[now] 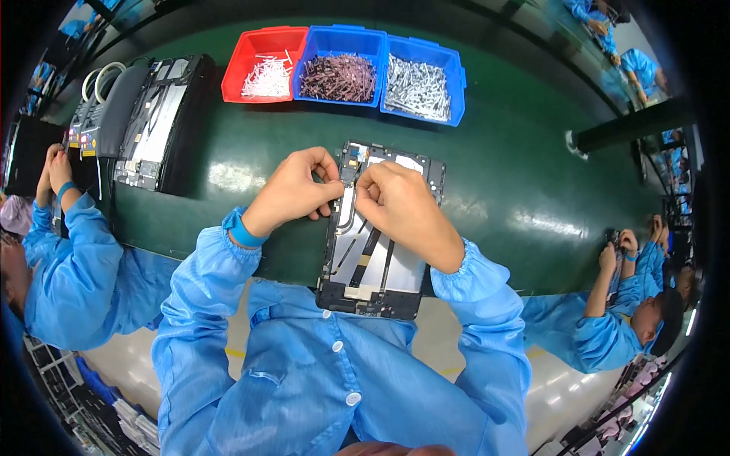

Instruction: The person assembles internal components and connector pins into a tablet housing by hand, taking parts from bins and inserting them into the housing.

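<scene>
An opened tablet (409,266) lies at the table's front edge with its silver inner plate, dark cables and black frame exposed. My left hand (293,190) is at its upper left edge, thumb and forefinger closed in a pinch. Over the upper middle of the tablet, my right hand (399,199) is bent down, thumb and fingertips pressed together close to a thin dark cable. Whatever either pinch holds is too small or too hidden to make out. A blue band (242,228) circles my left wrist.
Beyond the tablet stand a red bin (236,72) of white strips, a blue bin (342,34) of dark brownish pieces and another blue bin (456,83) of silvery pieces. More opened tablets (156,125) stack at left beside a grey device (122,106). Co-workers sit on both sides.
</scene>
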A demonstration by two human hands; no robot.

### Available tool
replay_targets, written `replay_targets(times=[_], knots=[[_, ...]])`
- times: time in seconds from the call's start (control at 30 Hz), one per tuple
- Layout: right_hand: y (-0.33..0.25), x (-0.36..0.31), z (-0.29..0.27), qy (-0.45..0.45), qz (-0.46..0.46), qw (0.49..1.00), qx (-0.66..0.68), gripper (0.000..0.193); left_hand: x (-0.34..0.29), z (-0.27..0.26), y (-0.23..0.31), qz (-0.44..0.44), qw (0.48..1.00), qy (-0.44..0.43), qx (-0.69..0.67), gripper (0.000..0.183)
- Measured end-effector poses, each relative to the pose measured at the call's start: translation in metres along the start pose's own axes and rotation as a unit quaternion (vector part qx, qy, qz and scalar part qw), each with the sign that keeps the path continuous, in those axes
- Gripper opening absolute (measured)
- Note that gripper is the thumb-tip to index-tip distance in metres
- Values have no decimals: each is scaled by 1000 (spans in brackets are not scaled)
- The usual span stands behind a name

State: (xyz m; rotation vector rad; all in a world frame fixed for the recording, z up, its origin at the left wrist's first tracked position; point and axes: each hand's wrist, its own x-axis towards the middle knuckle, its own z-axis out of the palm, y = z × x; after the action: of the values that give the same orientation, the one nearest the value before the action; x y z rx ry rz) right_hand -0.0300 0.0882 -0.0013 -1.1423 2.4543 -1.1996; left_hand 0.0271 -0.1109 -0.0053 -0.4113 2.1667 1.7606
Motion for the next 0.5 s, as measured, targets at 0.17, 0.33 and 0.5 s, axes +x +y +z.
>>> replay_targets(times=[0.17, 0.33, 0.5], knots=[[1, 34, -40, -12, 123, 989, 80, 11, -2, -1, -3, 7, 1000, 21, -2, 19], [45, 82, -73, 134, -16, 972, -191, 14, -7, -3, -24, 86, 996, 25, -26, 21], [58, 102, -61, 60, -97, 933, -342, 20, -7, 0, -32, 161, 984, 72, -14, 21]])
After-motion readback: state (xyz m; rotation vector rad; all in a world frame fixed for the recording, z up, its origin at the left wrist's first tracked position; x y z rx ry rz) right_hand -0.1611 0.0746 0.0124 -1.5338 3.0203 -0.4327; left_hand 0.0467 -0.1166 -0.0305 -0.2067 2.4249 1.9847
